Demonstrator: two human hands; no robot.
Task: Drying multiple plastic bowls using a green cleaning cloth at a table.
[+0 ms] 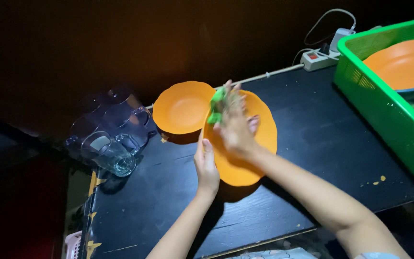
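head view, steeply downward, close, surroundings perhaps dark

The orange plate (245,158) gripped at its edge by the left hand (207,168) looks like smooth plastic with a soft sheen — as does the second orange plate (180,108) lying beside it. The green scouring pad (215,106) under the right hand (235,129) looks rough and fibrous. The tabletop (168,201) is black painted wood, matt and scuffed. The glass mugs (113,139) are clear and glossy. The green basket (384,105) is perforated plastic — faintly shiny.
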